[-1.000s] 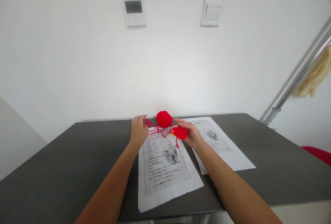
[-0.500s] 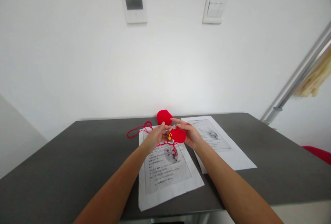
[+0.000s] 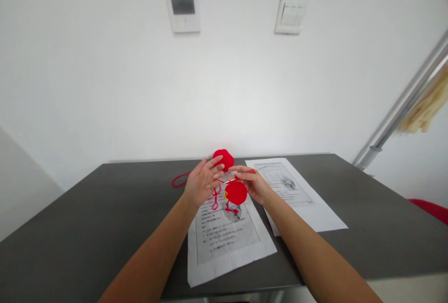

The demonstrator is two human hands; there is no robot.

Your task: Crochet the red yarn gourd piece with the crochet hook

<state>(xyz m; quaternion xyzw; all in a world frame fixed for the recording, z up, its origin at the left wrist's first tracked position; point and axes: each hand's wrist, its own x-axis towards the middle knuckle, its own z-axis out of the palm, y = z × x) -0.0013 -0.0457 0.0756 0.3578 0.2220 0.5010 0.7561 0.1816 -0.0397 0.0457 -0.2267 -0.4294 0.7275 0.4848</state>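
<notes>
My right hand pinches a thin metal crochet hook that points left. From beside those fingers hangs a round red crocheted piece; a small yellow stitch marker sits on its left edge, and a short red yarn tail dangles below. My left hand is held palm up with its fingers spread, apart from the crocheted piece. Loose red yarn loops down beside it; whether the strand touches its fingers is unclear. Behind both hands rests a red ball of yarn.
Two printed sheets lie on the dark grey table: one sheet under my hands, another sheet to the right. A white wall with a screen panel and a switch rises behind. A metal pole slants at right.
My left hand has let go of the crocheted piece, moved left and opened its fingers. The piece now hangs lower at my right hand, and the hook shows between the hands.
</notes>
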